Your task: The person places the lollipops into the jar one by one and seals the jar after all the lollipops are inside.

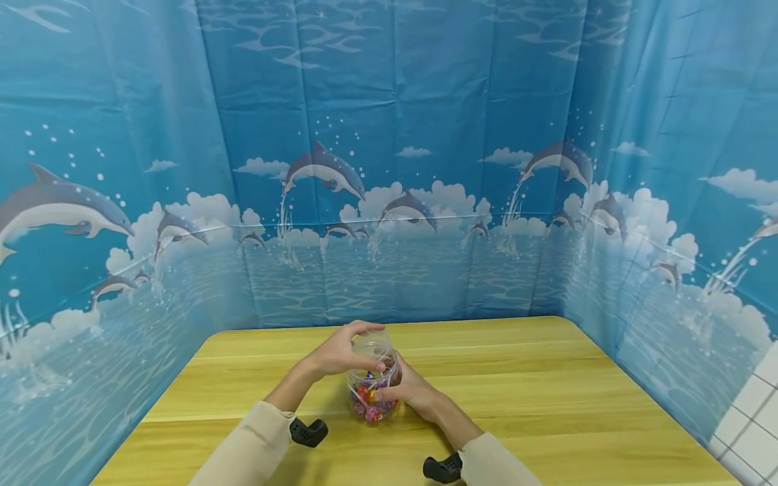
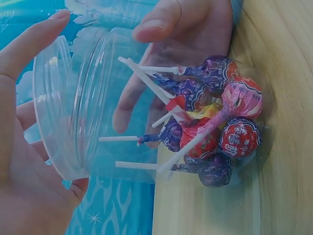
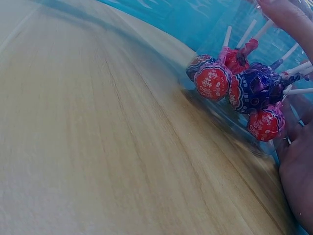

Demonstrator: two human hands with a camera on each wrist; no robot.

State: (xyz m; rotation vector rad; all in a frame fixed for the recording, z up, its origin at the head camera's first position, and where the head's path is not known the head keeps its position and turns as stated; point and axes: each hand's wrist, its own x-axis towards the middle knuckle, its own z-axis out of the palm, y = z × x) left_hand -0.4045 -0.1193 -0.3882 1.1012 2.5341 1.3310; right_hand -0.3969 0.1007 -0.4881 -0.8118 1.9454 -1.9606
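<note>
A clear plastic jar stands on the table with several wrapped lollipops inside, in red, purple, pink and yellow wrappers, their white sticks pointing toward the mouth. My right hand grips the jar's side, thumb in front and fingers behind. Above the mouth, my left hand holds a clear round lid by its rim between thumb and fingers. In the left wrist view the lid is right at the jar's threaded neck; whether it is seated cannot be told. The right wrist view shows the lollipops low against the jar's base.
The yellow wood-grain table extends to both sides of the jar. Behind and around it hangs a blue curtain printed with dolphins. White tiles show at the far right. Black straps sit at both wrists.
</note>
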